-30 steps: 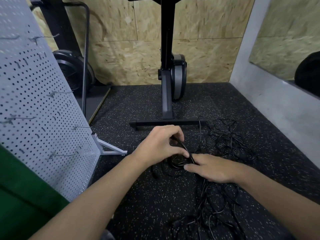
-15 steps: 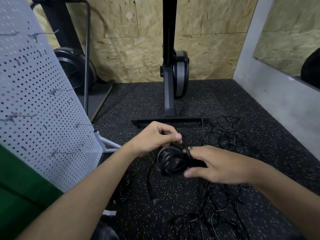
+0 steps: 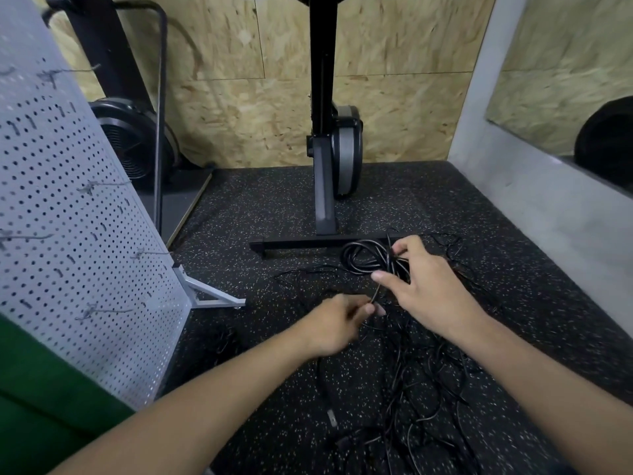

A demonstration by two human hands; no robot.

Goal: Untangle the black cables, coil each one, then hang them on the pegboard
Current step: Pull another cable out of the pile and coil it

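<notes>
Head view: at the left the pegboard [image 3: 68, 234] stands tilted on its foot. It is a pale metal sheet full of small round holes and slots, with thin wire hooks [image 3: 102, 185] sticking out. No cable hangs on it yet.

Compared with half a second ago, the left hand [image 3: 334, 325] has left the coil and moved lower, nearer to the person. Its fingers are curled and, although it is blurred, it seems to pinch the loose strand [image 3: 376, 293] that runs up to the coil. The coil [image 3: 363, 258] is now held farther away, near the black base bar [image 3: 301, 245] of the exercise machine. It is a bundle of several round loops of smooth, slightly shiny black cable. The right hand [image 3: 428, 289] grips it at its right side, with the fingers closed around the loops.

I judge that the winding of this cable is almost done and that the tail is being drawn out, either to wrap it or to free it from the rest.

Below the hands and to the right, the remaining cables [image 3: 418, 389] lie as a loose tangle of thin, springy lines. They rest on the floor [image 3: 274, 207], a black rubber mat with pale speckles and a grainy surface, so most of the untangling is not yet done.
</notes>
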